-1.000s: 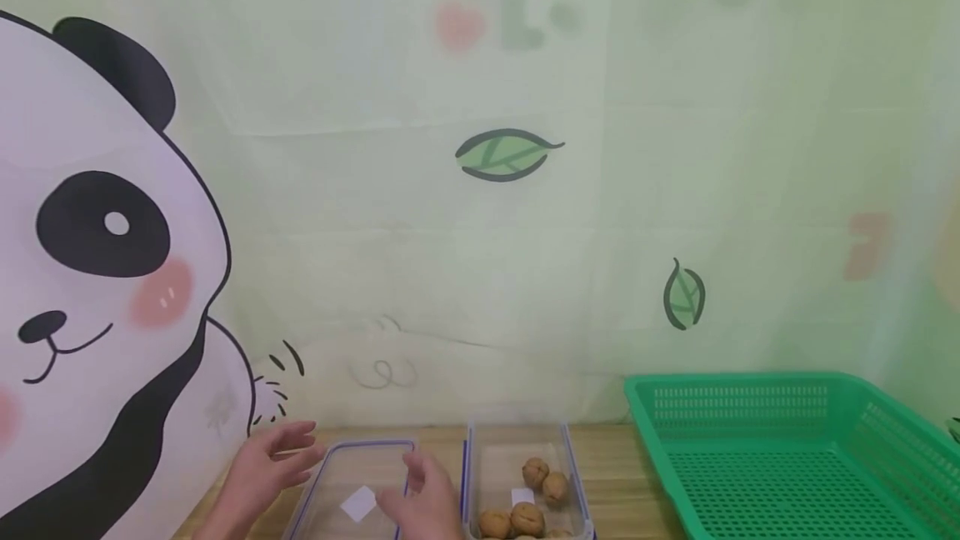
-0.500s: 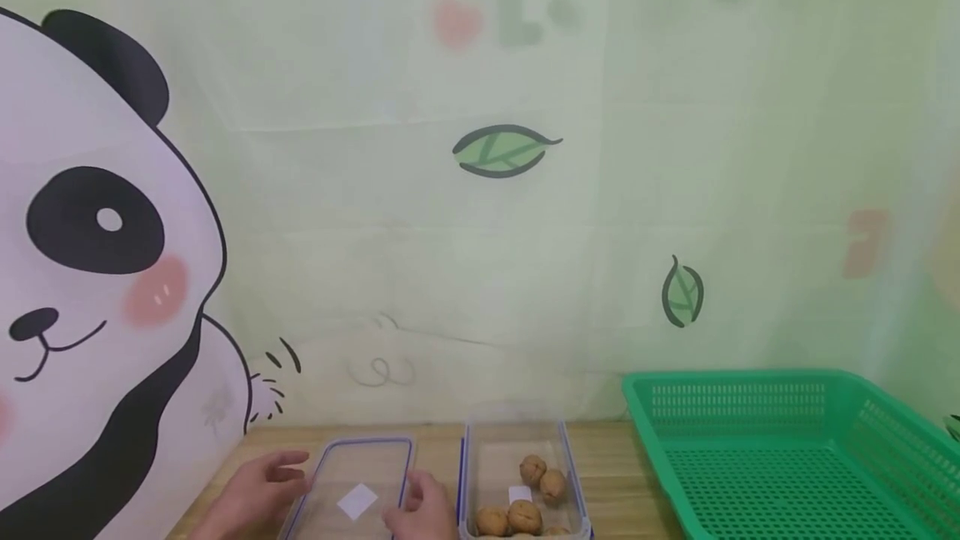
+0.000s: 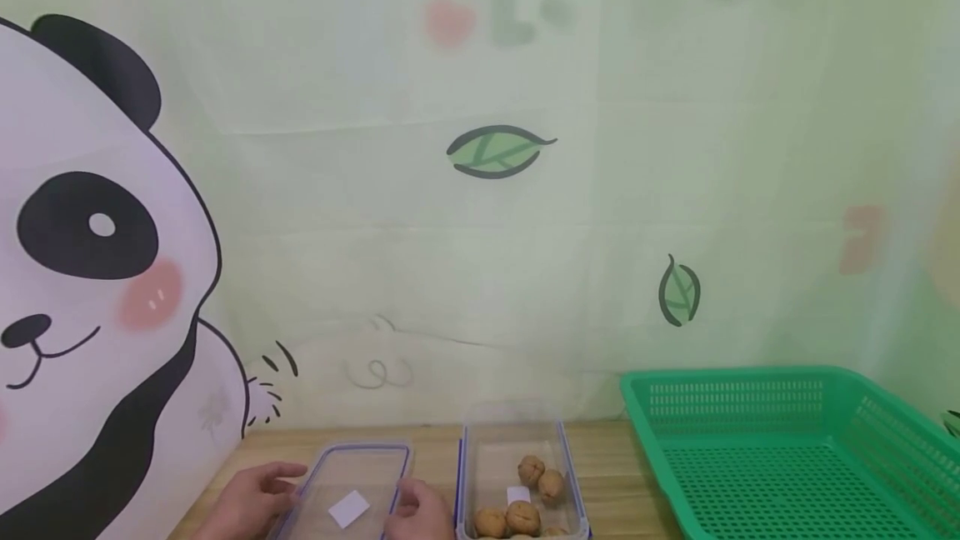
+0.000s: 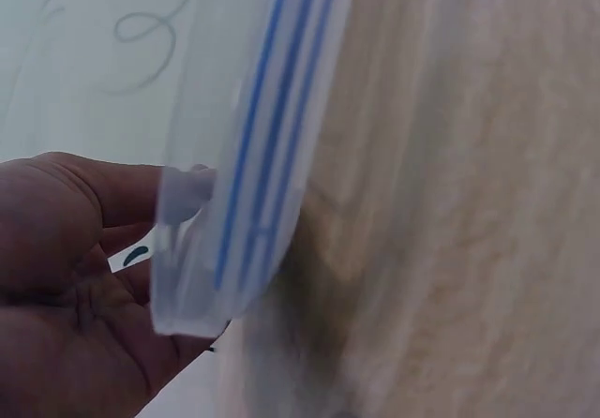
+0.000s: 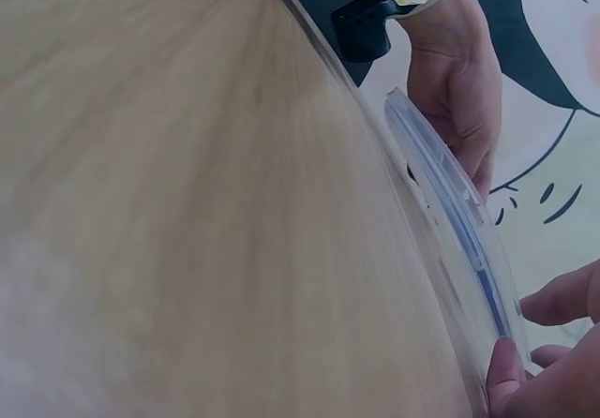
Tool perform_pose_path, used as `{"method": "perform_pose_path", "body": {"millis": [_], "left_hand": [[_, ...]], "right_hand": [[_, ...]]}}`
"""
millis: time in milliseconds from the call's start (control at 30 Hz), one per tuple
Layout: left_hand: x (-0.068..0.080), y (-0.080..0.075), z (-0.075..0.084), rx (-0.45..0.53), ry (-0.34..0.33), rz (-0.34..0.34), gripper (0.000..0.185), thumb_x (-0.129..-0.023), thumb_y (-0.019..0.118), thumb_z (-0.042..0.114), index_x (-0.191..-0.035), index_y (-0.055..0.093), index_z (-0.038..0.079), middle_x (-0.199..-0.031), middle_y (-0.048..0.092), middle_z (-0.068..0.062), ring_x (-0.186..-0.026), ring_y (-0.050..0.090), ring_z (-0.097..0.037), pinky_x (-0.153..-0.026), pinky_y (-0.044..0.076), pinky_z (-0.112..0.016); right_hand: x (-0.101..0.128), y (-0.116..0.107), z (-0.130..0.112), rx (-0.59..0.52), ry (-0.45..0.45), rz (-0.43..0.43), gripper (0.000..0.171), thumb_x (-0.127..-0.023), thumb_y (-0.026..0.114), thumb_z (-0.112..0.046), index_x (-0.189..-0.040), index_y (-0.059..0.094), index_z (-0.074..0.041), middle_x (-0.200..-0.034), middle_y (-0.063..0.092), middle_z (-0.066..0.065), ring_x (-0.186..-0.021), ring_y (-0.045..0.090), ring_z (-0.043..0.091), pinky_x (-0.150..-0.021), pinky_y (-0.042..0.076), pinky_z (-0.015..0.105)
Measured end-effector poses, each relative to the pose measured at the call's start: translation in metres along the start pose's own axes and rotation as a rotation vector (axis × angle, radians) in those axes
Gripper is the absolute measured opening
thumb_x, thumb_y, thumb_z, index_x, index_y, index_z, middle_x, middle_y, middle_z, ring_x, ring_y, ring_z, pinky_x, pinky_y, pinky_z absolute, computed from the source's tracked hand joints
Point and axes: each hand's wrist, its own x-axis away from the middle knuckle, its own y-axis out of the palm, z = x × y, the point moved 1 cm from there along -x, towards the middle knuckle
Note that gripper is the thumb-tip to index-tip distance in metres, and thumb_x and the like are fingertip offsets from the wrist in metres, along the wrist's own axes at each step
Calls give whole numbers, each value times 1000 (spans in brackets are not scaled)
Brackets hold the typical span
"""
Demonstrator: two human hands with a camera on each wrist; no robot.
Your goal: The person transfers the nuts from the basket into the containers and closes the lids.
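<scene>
A clear plastic box lid (image 3: 315,486) with a blue seal and a white square label lies at the left of the table in the head view. My left hand (image 3: 251,502) holds its left edge; in the left wrist view, the fingertips show through the lid's clear side flap (image 4: 183,249). At the opposite edge is my right hand (image 3: 423,511), with thumb and fingers pinching the rim in the right wrist view. Right of the lid stands a clear box (image 3: 491,457) holding several walnuts (image 3: 522,517) and a white label. The frame cuts off the lid's near end.
A large green plastic basket (image 3: 656,448) stands at the right on the wooden table (image 3: 611,473). Behind the table hangs a pale green cloth (image 3: 360,257) printed with a panda and leaves. A strip of table separates the lid from the box.
Both hands have come down from above the lid to its two side edges. The lid's label has turned slightly. The box, walnuts and basket stay in place while the view shifts a little.
</scene>
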Motion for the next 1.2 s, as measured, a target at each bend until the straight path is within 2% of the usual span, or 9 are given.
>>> {"method": "perform_pose_path", "body": {"millis": [67,200,333,467,567,700,933,1100,1200], "left_hand": [[2,-2,0,-11,39,16,33,-94,66,-7,-126,68,-11,-100,73,-17,-88,66,-28,-72,60,-39],[4,-9,4,-25,61,39,34,-94,65,-5,-128,68,-9,-103,73,-18,-92,68,-30,-76,62,-43],[5,-13,10,26,83,45,36,-93,66,-9,-129,65,-14,-104,73,-21,-93,68,-30,-75,62,-41],[6,-17,17,75,77,56,38,-93,67,-10,-130,64,-14,-106,73,-22,-93,69,-29,-71,63,-39],[8,-21,24,90,52,59,40,-94,68,-6,-134,65,-10,-108,74,-20,-95,69,-28,-72,64,-42],[12,-27,34,113,66,51,41,-97,68,-3,-137,63,-9,-113,74,-21,-99,71,-29,-77,66,-46],[18,-34,54,146,63,32,44,-102,68,4,-143,58,-9,-117,73,-21,-100,72,-29,-83,66,-47],[23,-34,67,169,84,40,47,-102,69,6,-145,57,-9,-118,72,-21,-100,72,-27,-85,66,-45],[27,-33,74,182,110,58,48,-101,70,7,-145,57,-8,-120,73,-21,-101,72,-27,-84,66,-43]], "right_hand": [[0,1,-1,-3,13,-4,43,-81,73,10,-123,69,8,-100,72,6,-90,70,24,-79,64,39],[3,3,-7,-12,37,-5,46,-81,75,6,-127,70,3,-107,72,6,-95,70,23,-81,64,42],[5,5,-15,-13,51,21,47,-82,76,3,-128,70,1,-108,71,5,-95,69,22,-80,64,42],[7,7,-24,-25,60,79,48,-80,78,3,-128,72,-1,-106,71,3,-93,68,20,-77,63,39],[8,8,-31,-63,12,136,49,-78,77,3,-126,73,-3,-109,71,2,-92,67,16,-74,62,34],[9,6,-39,-107,-60,169,47,-78,76,4,-124,74,-3,-112,69,1,-88,65,12,-71,59,29],[6,-8,-54,-131,-25,153,44,-82,73,3,-126,74,-4,-113,69,0,-89,63,12,-72,58,28],[7,-18,-64,-130,-73,186,47,-79,70,4,-125,75,-3,-113,71,0,-89,63,11,-73,59,29],[8,-26,-71,-112,-85,178,46,-81,71,3,-126,74,-3,-114,72,1,-88,63,12,-74,59,29]]}}
